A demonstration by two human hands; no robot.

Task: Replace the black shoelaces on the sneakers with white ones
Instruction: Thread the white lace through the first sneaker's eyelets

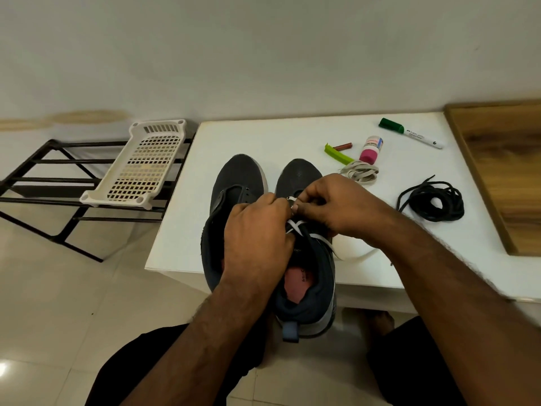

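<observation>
Left grip [257, 227]: fingers curled, pinching the white lace [295, 225] over the right sneaker [310, 291].
Right grip [333, 200]: fingertips pinching the same lace's tip at the eyelets.
Right sneaker: heel overhanging the bench [263, 136] edge at 6 o'clock; white crossings partly threaded.
Left sneaker [237, 183]: unlaced, touching the right one at its 9 o'clock.
Black laces [433, 200]: loose coil at 3 o'clock.
Spare white lace [361, 172]: bundled at 1 o'clock, beside a pink-capped bottle [371, 150].
Green marker [409, 133]: 1 o'clock, far edge.

White table [263, 136]: sneakers [238, 183], black laces [433, 202], marker [409, 133].
</observation>
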